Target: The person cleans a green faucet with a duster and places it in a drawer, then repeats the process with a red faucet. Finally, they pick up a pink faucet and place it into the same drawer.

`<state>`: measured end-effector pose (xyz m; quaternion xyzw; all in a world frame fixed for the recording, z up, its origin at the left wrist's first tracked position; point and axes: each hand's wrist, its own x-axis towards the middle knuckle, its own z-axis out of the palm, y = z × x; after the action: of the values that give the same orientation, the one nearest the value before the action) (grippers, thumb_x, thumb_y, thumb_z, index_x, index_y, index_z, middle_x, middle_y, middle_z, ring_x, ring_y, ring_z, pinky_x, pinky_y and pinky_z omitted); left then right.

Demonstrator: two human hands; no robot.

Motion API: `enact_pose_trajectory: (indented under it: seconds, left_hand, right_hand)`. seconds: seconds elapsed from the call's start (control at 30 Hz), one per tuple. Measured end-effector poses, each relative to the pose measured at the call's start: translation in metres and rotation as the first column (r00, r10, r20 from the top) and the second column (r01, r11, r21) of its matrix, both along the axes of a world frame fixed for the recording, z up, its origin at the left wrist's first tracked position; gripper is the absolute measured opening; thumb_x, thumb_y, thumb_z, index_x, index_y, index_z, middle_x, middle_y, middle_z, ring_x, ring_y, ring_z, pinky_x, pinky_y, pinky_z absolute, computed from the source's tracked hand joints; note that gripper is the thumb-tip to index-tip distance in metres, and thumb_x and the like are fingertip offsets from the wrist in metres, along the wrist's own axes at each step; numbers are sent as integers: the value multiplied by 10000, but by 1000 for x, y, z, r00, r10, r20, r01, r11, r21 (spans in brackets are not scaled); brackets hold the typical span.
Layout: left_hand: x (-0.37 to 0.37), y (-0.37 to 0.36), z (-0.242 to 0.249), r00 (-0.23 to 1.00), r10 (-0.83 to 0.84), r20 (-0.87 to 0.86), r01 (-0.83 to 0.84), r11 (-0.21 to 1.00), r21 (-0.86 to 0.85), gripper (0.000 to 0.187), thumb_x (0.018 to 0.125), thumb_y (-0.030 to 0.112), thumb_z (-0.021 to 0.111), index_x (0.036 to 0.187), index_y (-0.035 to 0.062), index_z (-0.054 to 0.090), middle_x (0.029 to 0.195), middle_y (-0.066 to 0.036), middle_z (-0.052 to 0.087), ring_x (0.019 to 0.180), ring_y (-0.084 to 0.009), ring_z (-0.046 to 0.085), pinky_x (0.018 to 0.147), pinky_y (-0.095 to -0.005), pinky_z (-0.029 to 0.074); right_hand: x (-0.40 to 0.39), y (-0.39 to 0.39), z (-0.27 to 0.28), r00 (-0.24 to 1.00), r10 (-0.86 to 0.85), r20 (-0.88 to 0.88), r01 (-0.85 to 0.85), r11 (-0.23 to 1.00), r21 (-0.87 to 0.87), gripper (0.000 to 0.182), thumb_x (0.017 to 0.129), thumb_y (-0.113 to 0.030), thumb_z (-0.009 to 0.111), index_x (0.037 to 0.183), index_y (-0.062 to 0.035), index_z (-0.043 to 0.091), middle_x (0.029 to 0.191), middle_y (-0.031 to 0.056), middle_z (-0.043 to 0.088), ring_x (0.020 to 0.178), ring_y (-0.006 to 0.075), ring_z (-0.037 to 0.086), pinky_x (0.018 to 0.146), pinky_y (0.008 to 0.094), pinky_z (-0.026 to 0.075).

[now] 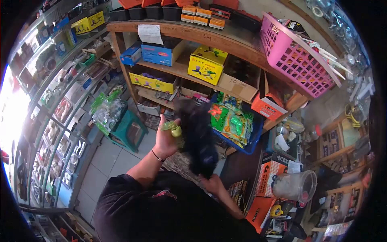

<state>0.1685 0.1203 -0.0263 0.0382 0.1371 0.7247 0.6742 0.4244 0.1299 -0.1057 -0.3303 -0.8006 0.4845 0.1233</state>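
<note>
In front of me my left hand (164,140) is raised with its thumb up, closed around a small yellow-green object (175,131) that looks partly clear, its kind not plain. Beside it hangs a dark, soft-looking thing (198,135), smeared by motion, perhaps a black bag or cloth. My right hand (211,184) grips the lower end of this dark thing. Some of the left fingers are hidden behind what they hold. Just beyond the dark thing, a blue tray (253,142) holds green and orange packets (235,123).
A wooden shelf with yellow boxes (207,64) and blue boxes (157,54) stands ahead. A pink basket (296,56) sits at its upper right. On the left are a green stool (130,131) with packets and a glass display case (52,121). A clear tub (292,186) stands right.
</note>
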Motion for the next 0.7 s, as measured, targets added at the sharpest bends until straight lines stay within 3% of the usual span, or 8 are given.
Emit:
enact_pose_trajectory:
  seconds: [0.17, 0.23, 0.3, 0.43, 0.5, 0.57, 0.63, 0.7]
  left_hand:
    - [1, 8, 3, 964, -149, -222, 210, 936, 283, 778, 747, 698, 265, 1217, 90, 386, 1111, -131, 520, 1034, -283, 494, 890, -431, 380]
    - [-2, 12, -8, 988, -110, 108, 102, 992, 71, 817, 741, 705, 259, 1235, 61, 358, 1155, -172, 478, 1045, -385, 457, 896, -509, 343]
    - [-2, 18, -10, 947, -263, 183, 201, 932, 301, 819, 747, 701, 247, 1215, 43, 384, 1163, -176, 470, 1054, -397, 446, 914, -516, 318]
    - [-6, 40, -6, 944, -308, -121, 330, 848, 415, 755, 773, 672, 245, 1164, 59, 452, 1140, -153, 497, 1048, -282, 487, 920, -432, 346]
    - [-9, 44, 2, 990, -134, -34, 136, 986, 98, 734, 777, 656, 277, 1226, 89, 401, 1192, -174, 450, 1089, -300, 453, 940, -525, 286]
    - [-37, 67, -53, 790, -569, 228, 273, 659, 701, 498, 834, 522, 351, 1080, 109, 482, 1089, -123, 511, 1054, -254, 480, 857, -506, 393]
    - [-39, 44, 21, 947, -250, -200, 280, 949, 142, 456, 828, 526, 370, 1006, 127, 500, 972, -106, 548, 918, -196, 550, 784, -434, 457]
    - [-74, 63, 13, 919, -393, -31, 383, 871, 307, 483, 834, 512, 370, 1091, 118, 481, 1047, -109, 529, 939, -209, 548, 780, -398, 459]
  right_hand:
    - [8, -8, 27, 984, 72, 160, -58, 994, -93, 395, 756, -219, 556, 1040, 46, 486, 865, 239, 571, 795, 380, 552, 692, 409, 435]
    - [8, -11, 17, 987, -40, 159, 56, 993, -101, 354, 746, -194, 559, 990, 52, 489, 781, 263, 557, 760, 399, 544, 656, 425, 429]
    - [6, -13, 6, 904, -77, 420, 103, 994, -40, 231, 719, -161, 543, 814, 50, 552, 583, 212, 537, 569, 293, 583, 531, 373, 427]
    - [0, -11, 15, 985, -92, 143, 74, 989, 131, 208, 727, -149, 548, 741, 58, 546, 578, 194, 522, 522, 270, 539, 533, 355, 430]
    - [-15, -9, 14, 933, -203, 296, 220, 975, -26, 188, 728, -138, 549, 762, 47, 550, 606, 196, 528, 556, 271, 549, 554, 354, 434]
    - [-37, -13, 20, 845, -275, 459, 388, 906, -171, 171, 730, -126, 550, 784, 37, 555, 633, 198, 535, 590, 271, 559, 576, 353, 438]
    - [-65, -17, 40, 988, -112, 102, 116, 993, -36, 287, 765, -204, 575, 924, 31, 537, 750, 252, 564, 734, 364, 562, 636, 397, 436]
    - [-89, -15, 43, 971, -179, 159, 198, 973, -115, 268, 771, -200, 570, 924, 19, 548, 771, 234, 575, 748, 360, 566, 650, 381, 440]
